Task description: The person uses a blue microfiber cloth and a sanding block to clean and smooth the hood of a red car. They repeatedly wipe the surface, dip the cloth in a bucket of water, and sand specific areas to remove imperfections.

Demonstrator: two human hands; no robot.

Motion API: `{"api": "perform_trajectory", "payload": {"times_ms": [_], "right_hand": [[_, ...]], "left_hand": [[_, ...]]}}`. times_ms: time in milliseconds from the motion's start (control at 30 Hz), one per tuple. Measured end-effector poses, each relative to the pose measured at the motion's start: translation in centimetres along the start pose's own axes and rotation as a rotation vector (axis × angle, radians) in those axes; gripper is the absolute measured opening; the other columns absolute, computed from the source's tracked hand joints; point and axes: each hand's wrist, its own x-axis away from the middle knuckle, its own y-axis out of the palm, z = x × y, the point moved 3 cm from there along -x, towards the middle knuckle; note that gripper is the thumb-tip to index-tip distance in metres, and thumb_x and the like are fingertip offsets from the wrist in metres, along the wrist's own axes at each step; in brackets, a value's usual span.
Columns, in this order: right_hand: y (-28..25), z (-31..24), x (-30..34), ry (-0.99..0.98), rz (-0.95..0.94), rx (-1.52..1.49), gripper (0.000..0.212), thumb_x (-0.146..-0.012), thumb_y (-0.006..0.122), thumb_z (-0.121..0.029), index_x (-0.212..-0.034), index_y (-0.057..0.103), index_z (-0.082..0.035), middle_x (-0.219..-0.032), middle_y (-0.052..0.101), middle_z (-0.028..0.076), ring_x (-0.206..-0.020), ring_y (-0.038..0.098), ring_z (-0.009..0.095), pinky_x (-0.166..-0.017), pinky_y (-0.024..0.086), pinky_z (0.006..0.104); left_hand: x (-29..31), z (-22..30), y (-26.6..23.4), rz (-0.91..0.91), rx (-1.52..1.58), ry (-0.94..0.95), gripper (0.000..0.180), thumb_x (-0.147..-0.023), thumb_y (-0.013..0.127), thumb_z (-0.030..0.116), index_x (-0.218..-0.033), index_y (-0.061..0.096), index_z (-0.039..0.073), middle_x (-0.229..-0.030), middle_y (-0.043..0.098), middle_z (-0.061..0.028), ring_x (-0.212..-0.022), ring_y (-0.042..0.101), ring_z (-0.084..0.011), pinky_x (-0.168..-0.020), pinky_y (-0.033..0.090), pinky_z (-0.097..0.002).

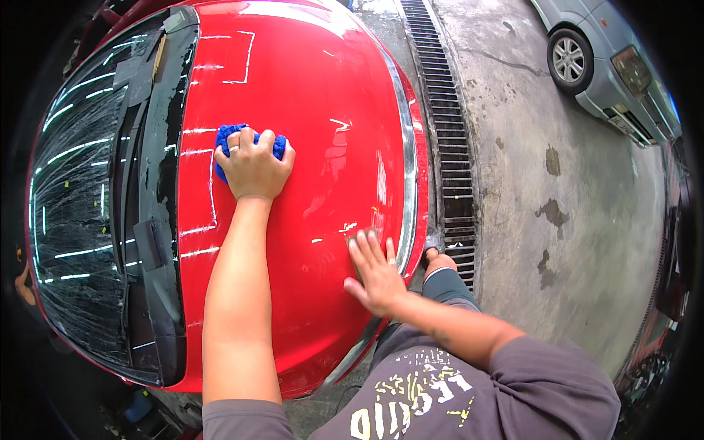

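Beneath both hands lies the glossy red hood [293, 88] of a car, with bright light reflections across it. My left hand [257, 165] is closed over a bunched blue cloth [222, 139], pressing it on the hood on the windshield side. A ring shows on one of its fingers. My right hand [375, 273] is spread flat near the hood's front edge, fingers stretched out, with nothing in it. It appears to rest on the paint and also has a ring.
Left of the hood are the black wiper cowl [158, 183] and streaked windshield [81, 191]. A metal drain grate [447, 125] runs along the stained concrete floor [528, 191]. A silver vehicle [609, 66] stands at the upper right.
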Motion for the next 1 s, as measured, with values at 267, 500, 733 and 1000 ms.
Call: {"api": "perform_trajectory", "payload": {"times_ms": [267, 500, 733, 1000], "right_hand": [[-12.7, 16.0, -38.5, 0.193, 0.139, 0.028, 0.086, -0.116, 0.039, -0.068, -0.178, 0.03, -0.01, -0.187, 0.024, 0.016, -0.175, 0.015, 0.034, -0.14, 0.011, 0.0628], [-5.0, 8.2, -13.3, -0.019, -0.056, 0.013, 0.098, -0.111, 0.052, -0.062, -0.179, 0.018, -0.001, -0.187, 0.016, 0.026, -0.175, 0.009, 0.044, -0.138, 0.004, 0.0665], [-13.2, 18.5, -44.1, 0.054, 0.174, 0.038, 0.082, -0.117, 0.033, -0.066, -0.178, 0.03, -0.011, -0.186, 0.027, 0.015, -0.174, 0.018, 0.033, -0.14, 0.011, 0.0622], [-6.3, 12.0, -11.1, -0.12, -0.239, -0.046, 0.102, -0.106, 0.058, -0.063, -0.176, 0.026, 0.004, -0.184, 0.021, 0.031, -0.174, 0.012, 0.047, -0.137, 0.004, 0.0694]], "left_hand": [[-1.5, 1.2, 0.4, 0.049, 0.121, 0.014, 0.029, -0.085, 0.083, 0.046, -0.089, 0.077, 0.018, -0.112, 0.068, -0.0073, -0.121, 0.062, -0.0304, -0.108, 0.043, -0.061], [0.0, -0.4, -0.1, 0.024, 0.125, -0.004, 0.027, -0.082, 0.084, 0.04, -0.087, 0.069, 0.018, -0.109, 0.065, -0.0058, -0.119, 0.062, -0.0293, -0.106, 0.042, -0.06], [-1.8, 0.8, 0.8, 0.05, 0.155, 0.016, 0.027, -0.08, 0.085, 0.04, -0.088, 0.069, 0.019, -0.11, 0.066, -0.0056, -0.119, 0.062, -0.0297, -0.108, 0.04, -0.058], [-0.3, 0.0, 0.2, -0.022, 0.128, -0.011, 0.026, -0.079, 0.086, 0.039, -0.088, 0.071, 0.021, -0.111, 0.066, -0.0052, -0.121, 0.063, -0.0295, -0.111, 0.039, -0.0586]]}}
